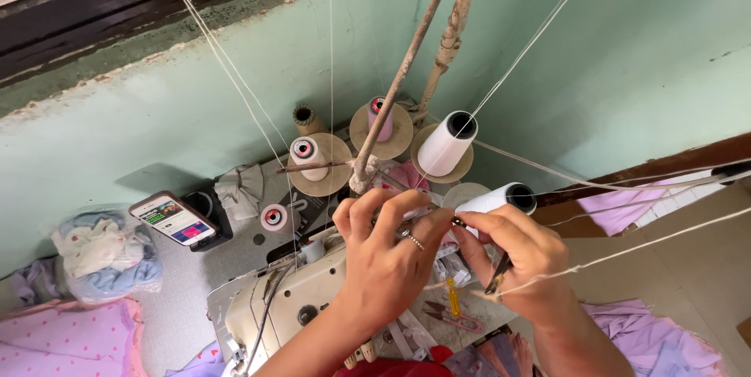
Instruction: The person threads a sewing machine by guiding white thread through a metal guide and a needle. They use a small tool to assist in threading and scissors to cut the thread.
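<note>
**Threading at the spool stand**

Over the cream sewing machine (289,303) on the bench (180,299), both hands met beside a white thread cone (501,199). The left hand (387,256) was closed, fingertips pinching fine thread (547,271); the right hand (520,256) gripped dark tweezers (498,274). Judged best: keep the thread taut and the tweezer tips steady. A bagged bundle of pale cloth (106,256) lay at left, near a propped phone (172,219) with a lit screen. Pink-labelled spools (303,150) stood behind.

A phone (172,219) with a lit screen is lying well left of the hands, a bundle of pale cloth (104,256) sitting further left; pink-handled snips (450,317) are resting just below them.
</note>
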